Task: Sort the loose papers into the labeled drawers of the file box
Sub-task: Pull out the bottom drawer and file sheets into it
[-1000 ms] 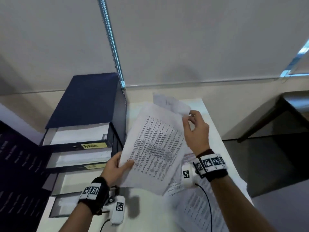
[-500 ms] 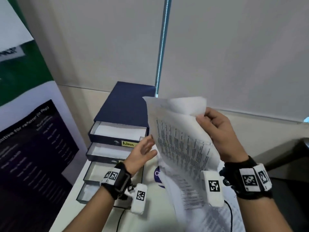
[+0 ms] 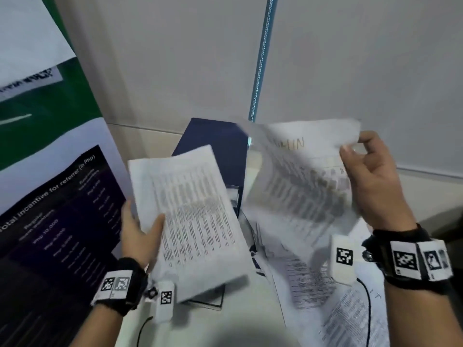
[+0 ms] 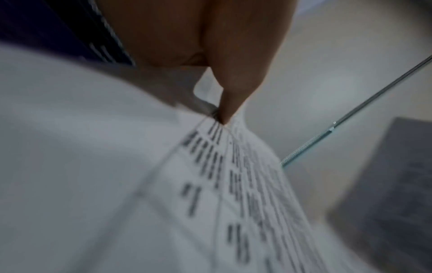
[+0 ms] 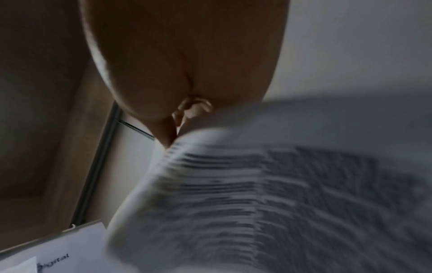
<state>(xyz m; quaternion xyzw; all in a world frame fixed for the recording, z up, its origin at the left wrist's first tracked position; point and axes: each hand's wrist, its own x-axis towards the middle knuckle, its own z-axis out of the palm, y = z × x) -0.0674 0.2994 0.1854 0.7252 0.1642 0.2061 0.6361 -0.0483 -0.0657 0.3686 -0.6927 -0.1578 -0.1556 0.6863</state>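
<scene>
In the head view, a white printed sheet with columns of dark text (image 3: 195,216) is gripped at its left edge by the left hand (image 3: 140,239), thumb on top. A second, blurred white sheet with faint handwriting at its top (image 3: 298,176) is pinched at its right edge by the right hand (image 3: 373,186). The dark blue file box (image 3: 215,141) is largely hidden behind both sheets; loose printed papers (image 3: 338,309) are spread at near right. A dark poster (image 3: 57,209) stands at left.

In the left wrist view, the thumb (image 4: 236,73) is pressed on the text sheet.

In the right wrist view, fingertips (image 5: 196,109) are closed on the blurred sheet's edge.
</scene>
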